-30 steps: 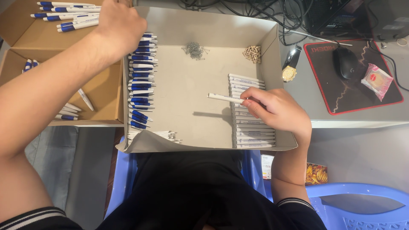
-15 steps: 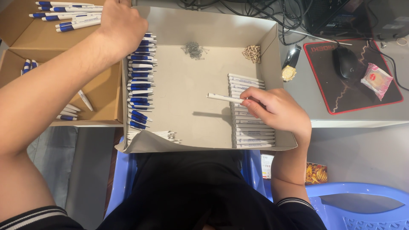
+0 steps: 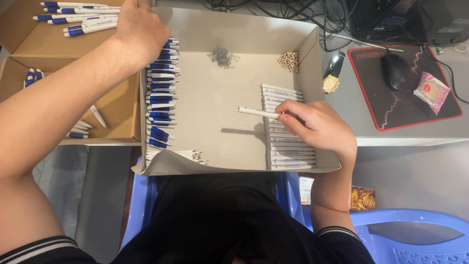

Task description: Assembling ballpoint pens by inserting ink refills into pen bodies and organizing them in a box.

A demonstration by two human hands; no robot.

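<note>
A shallow grey cardboard tray lies in front of me. My right hand holds a white pen barrel by its right end, pointing left, above a stack of white barrels along the tray's right side. My left hand reaches to the tray's far left corner, fingers curled, over a row of blue-and-white pen parts; what it grips is hidden. A small heap of metal springs and a heap of small tan parts lie at the tray's far end.
Left of the tray stands a brown cardboard box with finished blue-and-white pens. On the desk to the right lie a red-edged mouse pad with a black mouse, a pink wrapped snack and cables. A blue plastic chair stands at lower right.
</note>
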